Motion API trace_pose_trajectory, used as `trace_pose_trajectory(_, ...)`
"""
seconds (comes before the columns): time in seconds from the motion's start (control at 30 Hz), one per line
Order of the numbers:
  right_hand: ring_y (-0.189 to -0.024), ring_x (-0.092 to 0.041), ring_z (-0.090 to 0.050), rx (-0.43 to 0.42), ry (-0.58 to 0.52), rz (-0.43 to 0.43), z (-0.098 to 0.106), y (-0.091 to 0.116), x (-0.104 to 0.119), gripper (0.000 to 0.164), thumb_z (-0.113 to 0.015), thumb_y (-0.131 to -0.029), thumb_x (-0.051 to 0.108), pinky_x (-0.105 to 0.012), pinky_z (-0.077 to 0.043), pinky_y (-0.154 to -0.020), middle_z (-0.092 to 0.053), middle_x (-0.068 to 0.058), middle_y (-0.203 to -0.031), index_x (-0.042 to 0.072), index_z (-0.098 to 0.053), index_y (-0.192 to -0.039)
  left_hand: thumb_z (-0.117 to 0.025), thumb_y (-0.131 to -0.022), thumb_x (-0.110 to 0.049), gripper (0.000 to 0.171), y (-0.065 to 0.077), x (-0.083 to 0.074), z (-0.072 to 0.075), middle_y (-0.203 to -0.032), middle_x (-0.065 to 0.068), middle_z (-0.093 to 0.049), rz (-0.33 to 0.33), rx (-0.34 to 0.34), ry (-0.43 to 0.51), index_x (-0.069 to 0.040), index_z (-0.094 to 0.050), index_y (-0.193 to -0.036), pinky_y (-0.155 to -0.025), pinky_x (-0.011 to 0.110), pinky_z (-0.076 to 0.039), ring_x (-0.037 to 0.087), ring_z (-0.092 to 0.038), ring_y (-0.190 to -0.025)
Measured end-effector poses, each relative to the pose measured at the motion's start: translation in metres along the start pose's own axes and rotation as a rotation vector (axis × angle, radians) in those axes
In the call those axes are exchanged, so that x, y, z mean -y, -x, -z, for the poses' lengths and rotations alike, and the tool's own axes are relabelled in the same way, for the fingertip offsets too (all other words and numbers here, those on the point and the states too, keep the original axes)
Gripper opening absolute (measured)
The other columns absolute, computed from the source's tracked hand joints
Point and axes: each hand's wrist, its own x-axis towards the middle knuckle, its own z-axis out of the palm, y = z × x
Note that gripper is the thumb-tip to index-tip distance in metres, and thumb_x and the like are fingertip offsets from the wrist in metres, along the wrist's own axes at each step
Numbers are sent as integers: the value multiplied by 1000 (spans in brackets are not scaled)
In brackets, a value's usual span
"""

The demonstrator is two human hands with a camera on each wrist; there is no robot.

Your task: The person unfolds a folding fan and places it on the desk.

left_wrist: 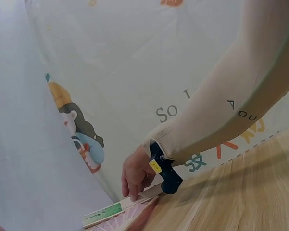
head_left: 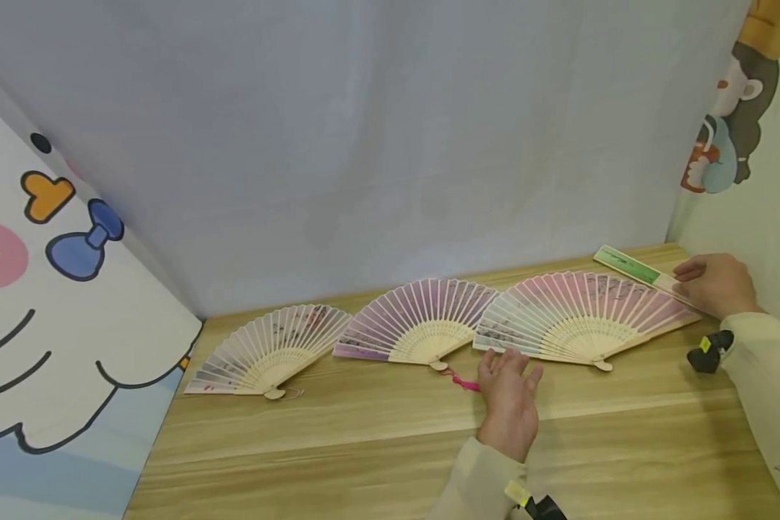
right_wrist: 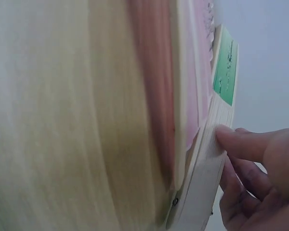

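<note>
My right hand (head_left: pixel 721 285) pinches a folded hand fan (head_left: pixel 630 267) with a green end, thumb against its pale wooden sticks (right_wrist: pixel 207 144). This folded fan lies slanted behind the spread pink-and-white fan (head_left: pixel 588 318), overlapping its right part in the head view. My left hand (head_left: pixel 510 404) is palm up with fingers loosely extended, fingertips right at the lower left edge of that spread fan. Beside its fingers lies a pink tassel (head_left: pixel 466 383) from the spread purple fan (head_left: pixel 419 321). In the left wrist view, the right hand (left_wrist: pixel 137 173) bends over the folded fan.
A spread grey-white fan (head_left: pixel 273 350) lies at the left end of the row on the wooden table (head_left: pixel 299 462). A grey curtain (head_left: pixel 364 144) hangs behind. Printed cartoon panels stand at the left (head_left: pixel 71 325) and right (head_left: pixel 741 217).
</note>
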Motion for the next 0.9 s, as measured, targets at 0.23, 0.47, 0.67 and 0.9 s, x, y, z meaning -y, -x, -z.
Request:
trace_pose_trajectory(0.23, -70, -17, -63, 10, -21, -17, 10, -4, 0, 33, -73, -93, 4, -41, -46, -75, -76, -21, -83, -19, -65, -116, -55, -94, 16, 66, 1, 0, -1, -143, 32, -43, 0, 6, 4, 11, -23, -152, -107, 61, -52, 41, -51, -121)
trace_pose_trajectory(0.47, -64, 6, -46, -22, -33, -36, 12, -6, -3, 35, -74, -93, 4, -36, -43, -74, -76, -21, -81, -20, -64, -117, -55, -92, 17, 68, 1, 2, -1, -144, 32, -43, 11, 2, -2, 11, -24, -152, -106, 62, -52, 43, -52, -123)
trace_pose_trajectory(0.67, -62, 14, -39, -83, -79, -115, 13, -8, -8, 37, -70, -99, 8, -26, -39, -71, -75, -17, -78, -19, -61, -123, -55, -93, 17, 65, 0, 3, 1, -143, 33, -43, 3, 4, 2, 11, -25, -151, -106, 64, -52, 39, -52, -118)
trace_pose_trajectory(0.9, -64, 20, -37, -221, -215, -207, 20, -7, 5, 39, -66, -103, 9, -10, -36, -63, -46, 36, -65, -15, -59, -133, -55, -97, 14, 62, -1, 1, 1, -143, 32, -45, 11, 3, -10, 11, -26, -152, -106, 63, -53, 41, -52, -121)
